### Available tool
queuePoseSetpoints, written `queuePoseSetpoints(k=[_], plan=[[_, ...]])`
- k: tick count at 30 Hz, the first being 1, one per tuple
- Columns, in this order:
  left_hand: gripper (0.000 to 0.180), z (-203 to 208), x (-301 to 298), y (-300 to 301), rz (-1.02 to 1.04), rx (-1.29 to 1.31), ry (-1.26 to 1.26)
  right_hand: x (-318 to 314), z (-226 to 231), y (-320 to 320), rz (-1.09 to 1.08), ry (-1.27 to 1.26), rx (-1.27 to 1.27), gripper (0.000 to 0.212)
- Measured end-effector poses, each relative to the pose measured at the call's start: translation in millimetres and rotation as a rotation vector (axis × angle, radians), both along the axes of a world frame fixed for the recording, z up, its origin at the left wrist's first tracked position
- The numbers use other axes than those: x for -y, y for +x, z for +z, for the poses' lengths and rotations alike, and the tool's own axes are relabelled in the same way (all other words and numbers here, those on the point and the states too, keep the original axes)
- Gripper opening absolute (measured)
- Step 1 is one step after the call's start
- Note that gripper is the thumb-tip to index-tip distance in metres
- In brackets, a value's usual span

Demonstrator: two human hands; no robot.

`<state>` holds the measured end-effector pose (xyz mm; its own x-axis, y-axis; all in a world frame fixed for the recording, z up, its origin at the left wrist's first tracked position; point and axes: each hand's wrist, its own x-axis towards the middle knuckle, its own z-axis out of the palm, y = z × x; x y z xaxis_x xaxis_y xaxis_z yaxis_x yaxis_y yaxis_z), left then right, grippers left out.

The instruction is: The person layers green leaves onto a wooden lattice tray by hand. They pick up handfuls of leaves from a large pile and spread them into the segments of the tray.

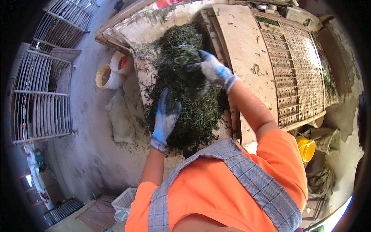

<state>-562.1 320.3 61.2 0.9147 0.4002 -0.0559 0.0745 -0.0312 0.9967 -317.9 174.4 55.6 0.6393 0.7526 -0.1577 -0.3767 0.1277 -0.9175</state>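
Note:
A heap of dark green, stringy leaves [197, 120], which look like rolled tea leaves, covers a pale worktop [143, 31]. Both hands wear whitish gloves with blue and dark fingers. My right hand [216, 71] is over the far part of the heap, its fingers and thumb closed around a loose clump of leaves [187, 56], blurred by motion. Lower and to the left, my left hand [167, 118] rests at the heap's near left side. Its thumb and fingers are apart, with nothing held between them.
Right of the heap lies a long board [247, 58] with scattered leaf bits, beside a slatted wooden frame [301, 69]. Pale buckets [110, 79] and a sack [119, 118] stand left of the worktop. A yellow bucket [306, 149] is near my right elbow. Metal racks [42, 94] stand far left.

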Motion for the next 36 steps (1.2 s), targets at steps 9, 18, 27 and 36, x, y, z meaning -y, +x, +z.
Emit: queuePoseSetpoints(k=[9,18,27,36], plan=[[0.045,-61.7,-7.7,60.8,-0.413,0.681,-1.173,-43.0,24.4,-162.3,-0.246,-0.514,1.354,0.046],[0.050,-47.4,-47.1,47.6,-0.445,0.336,-1.155,-54.3,16.7,-153.9,-0.429,-0.328,0.546,0.028],[0.064,-59.2,8.3,38.9,0.058,-0.028,-0.980,-83.6,27.8,-76.2,-0.323,-0.563,0.806,0.035],[0.027,-95.3,-24.1,47.6,-0.321,0.698,-1.287,-63.0,56.5,-170.4,-0.034,-0.539,1.044,0.026]])
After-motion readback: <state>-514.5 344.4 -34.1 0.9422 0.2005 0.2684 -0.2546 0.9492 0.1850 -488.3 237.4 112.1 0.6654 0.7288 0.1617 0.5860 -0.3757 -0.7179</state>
